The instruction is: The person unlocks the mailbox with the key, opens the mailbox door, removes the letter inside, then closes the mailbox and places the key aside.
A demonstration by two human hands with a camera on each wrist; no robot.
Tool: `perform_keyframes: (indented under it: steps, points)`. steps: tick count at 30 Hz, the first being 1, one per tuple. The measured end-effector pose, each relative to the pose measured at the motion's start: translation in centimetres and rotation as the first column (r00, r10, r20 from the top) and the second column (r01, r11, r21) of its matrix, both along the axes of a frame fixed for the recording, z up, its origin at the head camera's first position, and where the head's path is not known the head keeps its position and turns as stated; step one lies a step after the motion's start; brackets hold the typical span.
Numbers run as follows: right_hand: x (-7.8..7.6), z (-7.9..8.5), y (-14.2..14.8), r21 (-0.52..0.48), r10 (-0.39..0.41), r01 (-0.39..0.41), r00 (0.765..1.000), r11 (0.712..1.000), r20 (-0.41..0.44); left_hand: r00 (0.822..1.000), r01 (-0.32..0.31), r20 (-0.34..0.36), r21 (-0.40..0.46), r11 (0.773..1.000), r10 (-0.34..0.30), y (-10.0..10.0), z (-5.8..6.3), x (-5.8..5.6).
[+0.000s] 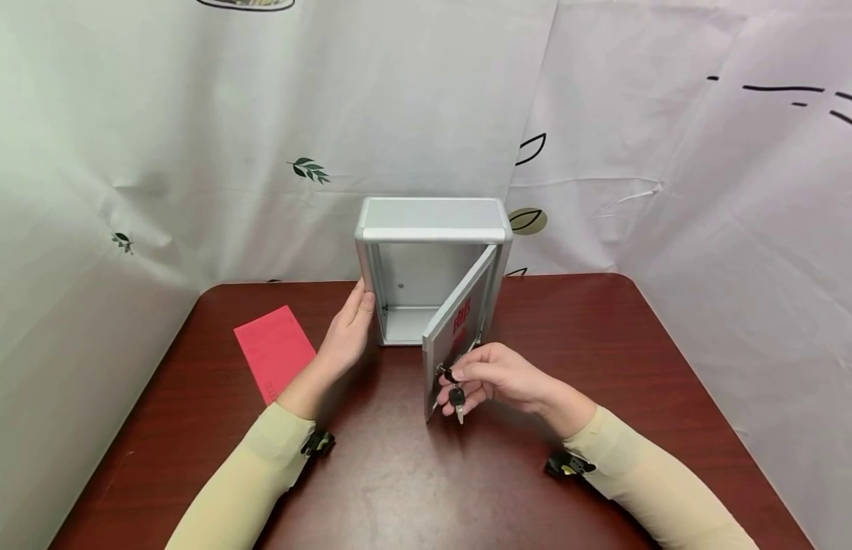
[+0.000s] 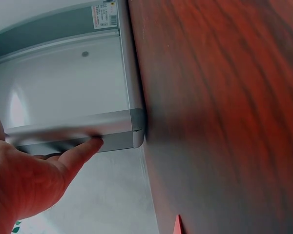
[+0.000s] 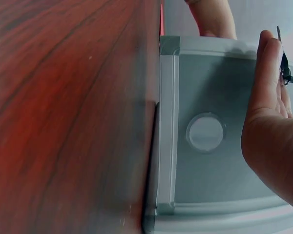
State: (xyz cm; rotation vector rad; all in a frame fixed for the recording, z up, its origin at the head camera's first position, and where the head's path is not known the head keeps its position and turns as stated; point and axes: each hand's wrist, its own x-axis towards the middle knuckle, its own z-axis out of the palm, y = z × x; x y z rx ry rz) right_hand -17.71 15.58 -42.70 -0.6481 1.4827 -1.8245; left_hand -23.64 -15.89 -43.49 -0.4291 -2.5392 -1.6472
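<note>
A silver-grey metal box stands upright on the table, its hinged door swung outward on the right. Red lettering marks the door's front. My left hand rests against the box's left side; in the left wrist view, fingers of the left hand lie along the outer wall. Thumb and fingers of my right hand pinch a black-headed key at the door's lock. A second key dangles below it. In the right wrist view, the right hand is beside the door, the keys partly hidden.
A red envelope lies on the dark red-brown wooden table, left of the box. White cloth with printed leaves hangs behind and along both sides. Inside the box a printed label shows.
</note>
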Motion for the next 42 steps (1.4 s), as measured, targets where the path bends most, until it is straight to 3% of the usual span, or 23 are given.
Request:
perform_keyframes:
  steps: [33,42]
  points:
    - [-1.4,0.2,-4.7,0.021,-0.17,0.169,0.985,0.985,0.023,0.999,-0.034,0.004,-0.022,0.999,0.034,0.5,0.2,0.2]
    - [-1.8,0.4,-6.0,0.007,-0.224,0.224,0.973,0.975,0.052,1.0,0.002,-0.025,0.015,1.0,-0.001,0.4,0.0,0.2]
